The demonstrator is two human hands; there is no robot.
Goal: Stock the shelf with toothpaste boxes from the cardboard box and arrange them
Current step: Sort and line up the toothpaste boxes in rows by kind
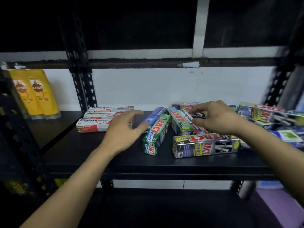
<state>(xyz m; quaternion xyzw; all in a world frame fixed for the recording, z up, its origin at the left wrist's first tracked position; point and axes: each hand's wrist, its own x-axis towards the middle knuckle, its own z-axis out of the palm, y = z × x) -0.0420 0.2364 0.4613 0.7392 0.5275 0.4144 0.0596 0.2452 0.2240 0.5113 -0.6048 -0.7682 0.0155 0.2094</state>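
On the black shelf board [115,158], three white-and-red Pepsodent boxes [93,122] lie side by side at the back left. My left hand [125,129] hovers by their right end with its fingers spread, holding nothing. A loose pile lies to the right: a blue box [154,116], a green Zact whitening box [156,135], a silver Zact Smokers box [205,146] and more. My right hand [215,119] reaches over this pile and pinches a single Pepsodent box [185,115] lying slantwise on top, between fingers and thumb. No cardboard box is in view.
Two yellow shampoo bottles [36,94] stand on the neighbouring shelf at the left, beyond a black perforated upright [82,89]. More Zact and blue boxes [263,116] are heaped at the shelf's right end. A white wall backs the shelf.
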